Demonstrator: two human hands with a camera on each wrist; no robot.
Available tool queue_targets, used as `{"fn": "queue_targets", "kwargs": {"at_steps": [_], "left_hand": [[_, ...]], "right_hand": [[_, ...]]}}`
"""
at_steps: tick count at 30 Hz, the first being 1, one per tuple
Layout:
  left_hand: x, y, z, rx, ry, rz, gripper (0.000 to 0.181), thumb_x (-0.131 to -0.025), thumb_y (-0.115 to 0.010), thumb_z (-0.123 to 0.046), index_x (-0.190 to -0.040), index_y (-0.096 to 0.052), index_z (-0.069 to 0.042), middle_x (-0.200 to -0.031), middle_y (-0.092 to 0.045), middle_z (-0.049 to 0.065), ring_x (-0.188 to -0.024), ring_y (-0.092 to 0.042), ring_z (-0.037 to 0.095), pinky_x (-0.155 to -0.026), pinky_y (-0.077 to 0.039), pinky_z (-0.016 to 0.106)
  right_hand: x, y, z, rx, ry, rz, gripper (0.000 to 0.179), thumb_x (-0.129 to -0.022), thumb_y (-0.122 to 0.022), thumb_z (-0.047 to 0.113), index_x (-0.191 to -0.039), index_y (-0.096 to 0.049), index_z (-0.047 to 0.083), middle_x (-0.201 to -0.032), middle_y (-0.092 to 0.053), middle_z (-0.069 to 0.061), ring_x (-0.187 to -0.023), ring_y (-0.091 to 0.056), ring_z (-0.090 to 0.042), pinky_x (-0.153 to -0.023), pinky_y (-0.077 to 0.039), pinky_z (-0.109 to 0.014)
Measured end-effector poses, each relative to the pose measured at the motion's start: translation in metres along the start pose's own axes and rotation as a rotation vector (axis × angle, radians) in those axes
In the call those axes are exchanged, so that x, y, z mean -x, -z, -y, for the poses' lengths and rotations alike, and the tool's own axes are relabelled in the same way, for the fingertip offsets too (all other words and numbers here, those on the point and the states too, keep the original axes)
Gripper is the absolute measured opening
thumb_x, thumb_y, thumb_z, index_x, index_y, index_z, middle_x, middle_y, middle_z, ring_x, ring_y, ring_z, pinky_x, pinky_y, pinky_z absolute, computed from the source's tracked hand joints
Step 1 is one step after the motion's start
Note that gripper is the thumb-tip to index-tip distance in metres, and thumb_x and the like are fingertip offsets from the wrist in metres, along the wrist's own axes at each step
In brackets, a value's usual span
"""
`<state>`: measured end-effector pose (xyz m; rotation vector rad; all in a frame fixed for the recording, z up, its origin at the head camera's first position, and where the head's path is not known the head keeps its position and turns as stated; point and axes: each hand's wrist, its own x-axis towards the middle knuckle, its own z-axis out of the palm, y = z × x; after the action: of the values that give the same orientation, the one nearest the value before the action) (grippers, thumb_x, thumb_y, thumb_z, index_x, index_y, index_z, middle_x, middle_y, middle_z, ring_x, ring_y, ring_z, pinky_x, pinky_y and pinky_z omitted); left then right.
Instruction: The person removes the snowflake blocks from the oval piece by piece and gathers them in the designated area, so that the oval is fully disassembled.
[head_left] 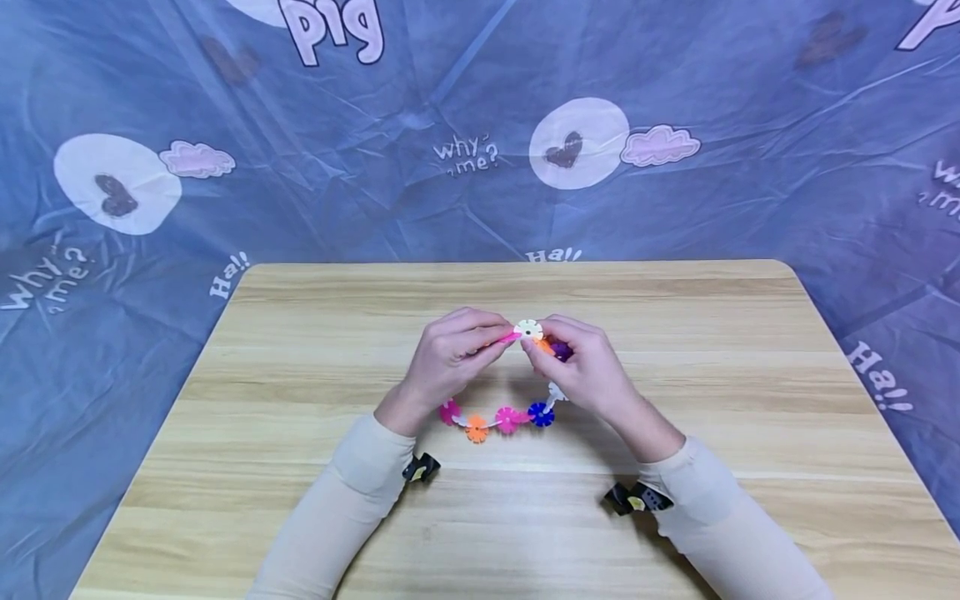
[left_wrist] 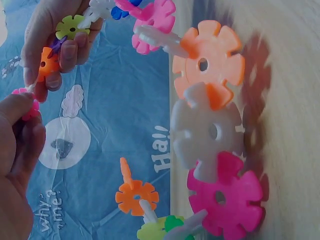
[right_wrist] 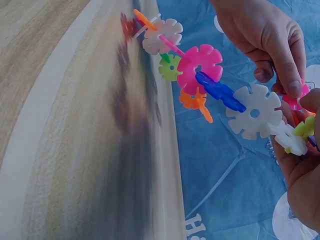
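Linking mid-frame, probably: left hand point(head_left: 456, 348) pinching pink disc point(left_wrist: 33, 107), right hand point(head_left: 583, 360) gripping orange disc point(left_wrist: 48, 59); next push needing alignment.

A chain of notched discs point(left_wrist: 197, 127) mixes hot pink, orange, white, deep blue, purple, lime and green. The tabletop point(head_left: 225, 467) is beige wood grain; the near sleeves point(head_left: 337, 492) are cream. The far blue cloth point(head_left: 337, 167) bears white lettering point(head_left: 879, 377), pale circles point(head_left: 600, 171), dark hearts point(head_left: 564, 152) and pink clouds point(head_left: 660, 146).

sleeved forearms point(head_left: 352, 492) angle inward, the left hand point(head_left: 455, 352) and right hand point(head_left: 588, 362) both pinching, close together.
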<state>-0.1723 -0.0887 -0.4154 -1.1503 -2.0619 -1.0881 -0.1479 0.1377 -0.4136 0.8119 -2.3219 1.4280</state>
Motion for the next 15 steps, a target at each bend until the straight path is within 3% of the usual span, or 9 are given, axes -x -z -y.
{"fn": "queue_targets", "kwargs": {"at_steps": [15], "left_hand": [[-0.0008,0.002,0.005,-0.004,-0.149,-0.045,0.016,-0.084,-0.085,0.005,-0.099,-0.085,0.0,-0.098,-0.082,0.012,-0.089,-0.077,0.024,-0.084,-0.065,0.028]], "right_hand": [[-0.0022,0.0012,0.0024,0.007,-0.013,0.025,0.004,-0.099,-0.074,0.004,-0.097,-0.076,0.002,-0.075,-0.068,-0.001,-0.061,-0.058,-0.003,-0.052,-0.049,-0.018]]}}
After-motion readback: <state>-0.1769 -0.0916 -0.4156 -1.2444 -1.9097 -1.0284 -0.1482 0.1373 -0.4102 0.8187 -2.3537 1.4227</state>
